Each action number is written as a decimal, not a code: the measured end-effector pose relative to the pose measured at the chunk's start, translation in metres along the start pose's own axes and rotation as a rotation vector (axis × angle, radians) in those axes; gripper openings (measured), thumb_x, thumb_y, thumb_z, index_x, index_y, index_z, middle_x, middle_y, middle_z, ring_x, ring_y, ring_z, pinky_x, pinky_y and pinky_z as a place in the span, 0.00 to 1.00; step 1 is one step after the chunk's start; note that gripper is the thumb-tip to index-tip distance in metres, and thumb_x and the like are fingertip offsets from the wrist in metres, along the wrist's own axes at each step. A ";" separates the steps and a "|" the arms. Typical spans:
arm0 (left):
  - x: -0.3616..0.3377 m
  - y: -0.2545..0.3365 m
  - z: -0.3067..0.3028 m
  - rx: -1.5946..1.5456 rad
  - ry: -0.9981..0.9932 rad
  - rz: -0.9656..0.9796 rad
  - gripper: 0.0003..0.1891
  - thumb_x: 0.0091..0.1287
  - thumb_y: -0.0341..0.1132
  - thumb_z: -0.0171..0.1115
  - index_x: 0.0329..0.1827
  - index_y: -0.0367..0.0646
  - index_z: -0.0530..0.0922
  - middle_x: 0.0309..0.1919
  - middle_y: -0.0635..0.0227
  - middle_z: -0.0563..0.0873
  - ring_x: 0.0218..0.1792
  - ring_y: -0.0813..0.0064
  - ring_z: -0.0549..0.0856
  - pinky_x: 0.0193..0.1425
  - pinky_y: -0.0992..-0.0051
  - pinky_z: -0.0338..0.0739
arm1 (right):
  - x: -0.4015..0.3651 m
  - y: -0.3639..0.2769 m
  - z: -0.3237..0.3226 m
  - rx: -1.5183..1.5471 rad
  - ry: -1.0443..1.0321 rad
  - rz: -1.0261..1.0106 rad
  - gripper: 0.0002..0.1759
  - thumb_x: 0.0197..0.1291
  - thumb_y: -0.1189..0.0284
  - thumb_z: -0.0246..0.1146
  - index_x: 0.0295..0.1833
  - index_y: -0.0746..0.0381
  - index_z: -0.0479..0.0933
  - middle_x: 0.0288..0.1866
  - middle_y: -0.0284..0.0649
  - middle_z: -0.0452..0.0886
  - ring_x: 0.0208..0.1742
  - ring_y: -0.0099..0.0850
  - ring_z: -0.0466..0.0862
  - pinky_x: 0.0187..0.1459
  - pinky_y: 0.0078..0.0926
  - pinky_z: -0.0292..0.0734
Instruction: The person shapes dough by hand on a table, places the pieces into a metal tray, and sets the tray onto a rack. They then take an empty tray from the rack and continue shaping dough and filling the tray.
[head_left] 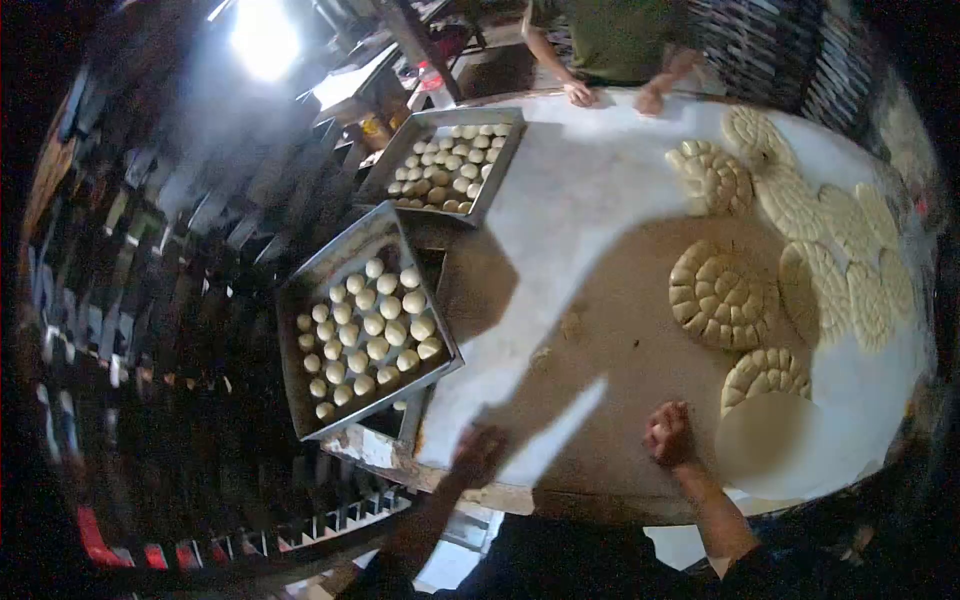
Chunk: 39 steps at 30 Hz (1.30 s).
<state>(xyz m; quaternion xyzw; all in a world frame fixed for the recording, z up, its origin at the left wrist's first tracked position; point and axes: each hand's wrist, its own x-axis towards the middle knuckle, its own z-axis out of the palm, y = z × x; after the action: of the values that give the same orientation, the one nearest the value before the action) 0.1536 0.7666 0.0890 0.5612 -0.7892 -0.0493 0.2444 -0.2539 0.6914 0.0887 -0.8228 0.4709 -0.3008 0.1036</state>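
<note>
My left hand (pixel 480 452) is over the near left edge of the white table (pixel 560 180), dark and blurred, so its fingers do not show clearly. To the right, my right hand (pixel 669 435) is close to the tabletop with its fingers curled in; whatever they may hold is hidden. Beside it lies a smooth flat dough round (pixel 768 440), partly overlapping a segmented dough piece (pixel 765 376). Farther up sits a large dough spiral cut into segments (pixel 722 295). Small dough scraps (pixel 541 354) dot the surface between my hands and the far side.
A metal tray of dough balls (pixel 455 362) is at the table's left edge, with another tray of dough balls (pixel 515 135) behind it. Several patterned dough pieces (pixel 870 300) cover the right side. Across the table stands another person (pixel 625 40), both hands at the far edge.
</note>
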 end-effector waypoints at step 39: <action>0.251 -0.367 -0.259 -0.231 0.040 -0.142 0.22 0.66 0.38 0.63 0.62 0.44 0.74 0.51 0.53 0.83 0.54 0.50 0.81 0.58 0.56 0.76 | 0.436 -0.287 0.198 0.115 -0.077 -0.247 0.21 0.58 0.60 0.68 0.53 0.61 0.78 0.46 0.49 0.83 0.53 0.48 0.81 0.60 0.49 0.71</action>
<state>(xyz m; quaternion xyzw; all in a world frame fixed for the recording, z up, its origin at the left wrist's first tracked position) 0.5215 0.4551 0.2698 0.5846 -0.7315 -0.1460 0.3191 0.2320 0.4574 0.2343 -0.8780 0.3439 -0.3061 0.1310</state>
